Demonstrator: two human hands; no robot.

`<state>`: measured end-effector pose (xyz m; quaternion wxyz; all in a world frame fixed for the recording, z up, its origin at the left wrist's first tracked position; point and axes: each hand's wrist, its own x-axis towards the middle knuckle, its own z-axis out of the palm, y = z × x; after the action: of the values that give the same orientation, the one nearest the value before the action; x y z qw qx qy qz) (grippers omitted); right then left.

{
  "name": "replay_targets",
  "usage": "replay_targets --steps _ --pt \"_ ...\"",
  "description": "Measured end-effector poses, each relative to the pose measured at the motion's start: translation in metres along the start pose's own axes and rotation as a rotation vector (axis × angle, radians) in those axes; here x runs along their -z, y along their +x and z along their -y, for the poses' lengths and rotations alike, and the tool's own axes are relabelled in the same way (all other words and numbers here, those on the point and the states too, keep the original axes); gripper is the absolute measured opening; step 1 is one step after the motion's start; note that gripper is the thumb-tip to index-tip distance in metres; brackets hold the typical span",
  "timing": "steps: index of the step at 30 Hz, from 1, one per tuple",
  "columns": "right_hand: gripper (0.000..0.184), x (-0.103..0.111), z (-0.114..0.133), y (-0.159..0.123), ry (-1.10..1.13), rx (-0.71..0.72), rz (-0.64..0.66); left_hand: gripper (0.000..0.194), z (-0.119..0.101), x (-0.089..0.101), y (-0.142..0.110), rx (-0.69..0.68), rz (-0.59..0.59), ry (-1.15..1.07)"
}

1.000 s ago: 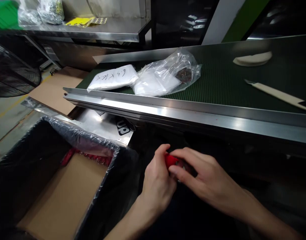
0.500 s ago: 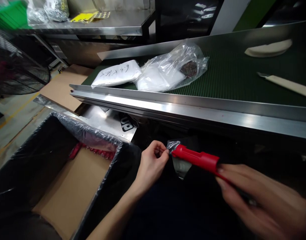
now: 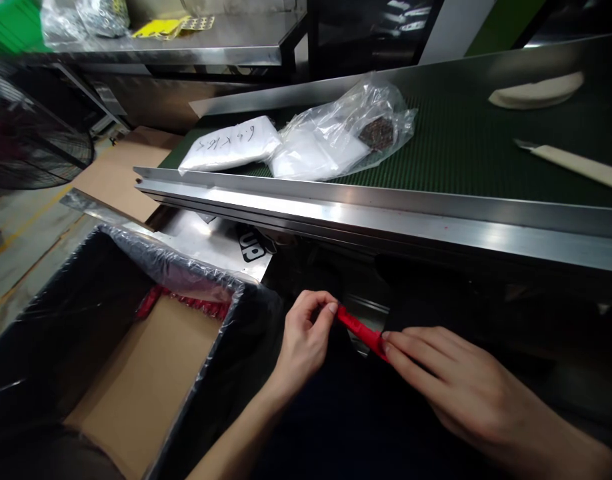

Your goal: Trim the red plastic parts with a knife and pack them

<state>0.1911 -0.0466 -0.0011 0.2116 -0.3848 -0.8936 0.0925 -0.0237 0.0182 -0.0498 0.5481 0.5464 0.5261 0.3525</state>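
A slim red plastic part (image 3: 360,331) slants between my two hands, below the conveyor's front rail. My left hand (image 3: 307,333) is closed in a pinch of thumb and forefinger at the part's upper left end. At the lower right end, the fingers of my right hand (image 3: 451,380) are closed on it. Clear film (image 3: 369,305) shows dimly behind the part; whether it is wrapped around it I cannot tell.
A dark bin (image 3: 206,373) lined with clear plastic, with cardboard and red pieces inside, stands at left. On the green conveyor (image 3: 456,153) lie a white packet (image 3: 231,145), a clear bag (image 3: 326,150), a knife (image 3: 576,163) and a pale curved piece (image 3: 536,92). A fan (image 3: 31,127) stands far left.
The red part has turned and dropped, its right end swinging down and closer to my left hand. My right hand has moved left with it. The clear film at its tip no longer shows plainly.
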Motion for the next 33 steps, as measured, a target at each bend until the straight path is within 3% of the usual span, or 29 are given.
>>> replay_targets --steps 3,8,11,14,18,21,24,27,31,33 --pt "0.031 -0.013 0.005 0.002 0.077 -0.114 -0.138 0.011 0.003 -0.004 -0.006 -0.061 -0.023 0.007" --pt "0.031 -0.041 0.021 0.008 0.226 -0.543 -0.512 0.010 0.007 -0.006 -0.015 -0.147 -0.114 0.021" --pt "0.020 -0.056 0.031 0.016 0.366 -0.807 -0.586 0.010 0.010 -0.009 -0.020 -0.210 -0.163 0.055" --pt "0.017 -0.069 0.038 0.021 0.525 -0.895 -0.591 0.011 0.014 -0.014 -0.025 -0.250 -0.191 0.087" --pt "0.020 -0.075 0.032 0.017 0.547 -0.835 -0.529 0.012 0.018 -0.021 -0.030 -0.270 -0.156 0.078" --pt "0.030 -0.067 0.017 0.010 0.449 -0.642 -0.393 0.012 0.013 -0.018 -0.032 -0.281 -0.152 0.066" --pt "0.044 -0.055 0.000 0.010 0.403 -0.387 -0.144 0.013 0.001 -0.005 -0.030 -0.231 -0.088 0.075" --pt "0.045 -0.049 -0.005 0.022 0.391 -0.250 0.037 0.011 -0.009 0.013 -0.028 -0.206 0.086 0.081" --pt "0.031 -0.049 0.010 0.046 0.459 -0.209 0.056 0.010 -0.009 0.042 -0.029 -0.220 0.197 0.055" --pt "0.025 -0.049 0.018 0.058 0.509 -0.247 0.009 0.047 -0.005 0.056 -0.033 -0.199 0.243 0.022"
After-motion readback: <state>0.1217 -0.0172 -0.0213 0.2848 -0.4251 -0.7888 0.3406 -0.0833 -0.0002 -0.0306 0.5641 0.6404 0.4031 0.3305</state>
